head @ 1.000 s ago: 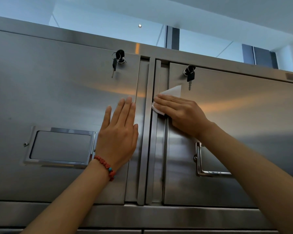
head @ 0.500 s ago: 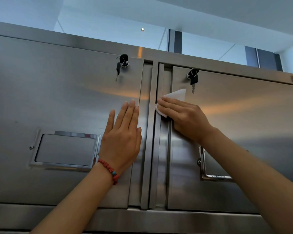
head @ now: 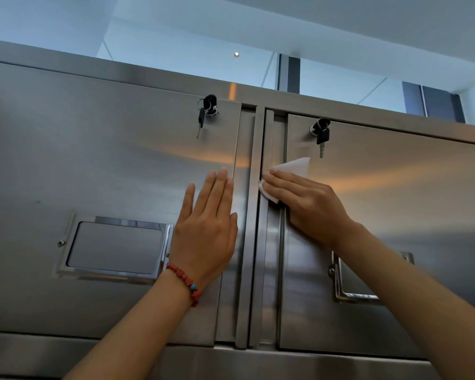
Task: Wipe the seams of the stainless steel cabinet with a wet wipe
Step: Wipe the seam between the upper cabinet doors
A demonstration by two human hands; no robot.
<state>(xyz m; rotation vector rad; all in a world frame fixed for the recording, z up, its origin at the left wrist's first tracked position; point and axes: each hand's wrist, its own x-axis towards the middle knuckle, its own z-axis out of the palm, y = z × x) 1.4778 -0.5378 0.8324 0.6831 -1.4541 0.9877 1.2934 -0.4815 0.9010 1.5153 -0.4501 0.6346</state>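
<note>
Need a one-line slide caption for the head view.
Right hand presses wet wipe along the cabinet's centre seam; left hand lies flat on left door.

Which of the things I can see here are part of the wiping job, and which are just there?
Part of the job:
- wet wipe, pressed flat under the right hand
- centre seam between the cabinet doors
- left hand, flat on the left door

Just there:
- keys in both locks
- recessed handle
- red bracelet
</note>
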